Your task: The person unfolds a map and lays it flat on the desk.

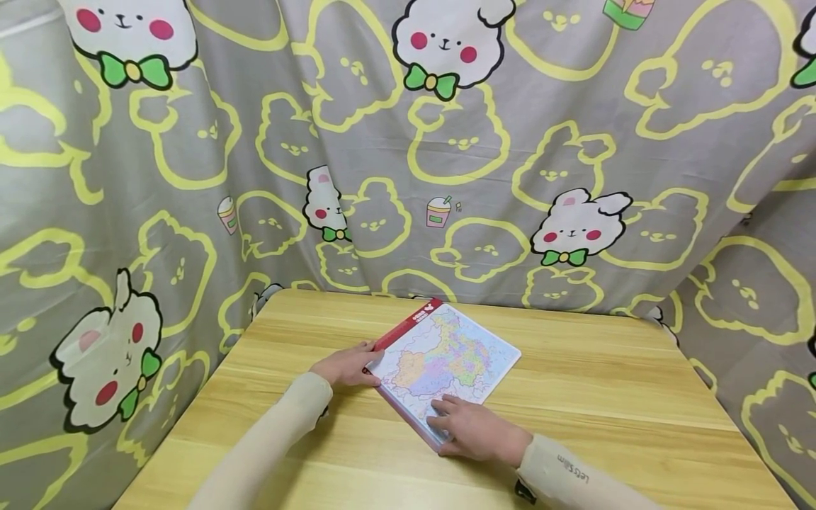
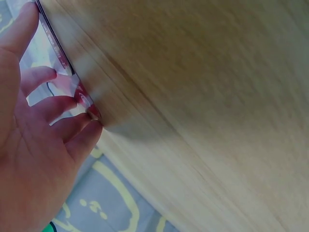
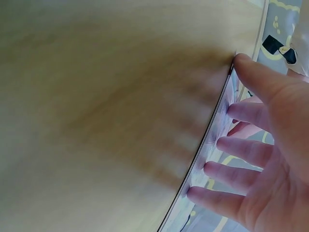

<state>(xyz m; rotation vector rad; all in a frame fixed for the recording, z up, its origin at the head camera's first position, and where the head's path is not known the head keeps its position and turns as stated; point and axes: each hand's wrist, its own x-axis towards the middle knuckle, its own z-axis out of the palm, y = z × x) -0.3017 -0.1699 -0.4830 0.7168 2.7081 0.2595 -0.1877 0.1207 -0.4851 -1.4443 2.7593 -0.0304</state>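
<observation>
Fingers spread, the right hand rests on the near corner of the China map board, seemingly steadying it; the left hand, fingers parted, touches the left corner by the red band, any hold underneath hard to judge. Board sits diagonally on the wood-grain table, rabbit-print curtain beyond.

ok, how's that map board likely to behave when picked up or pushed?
Probably stiff: the map board shows straight edges and no visible sag. Likely light for its size, since it looks thin. Unlikely to roll, being flat and broad.
</observation>
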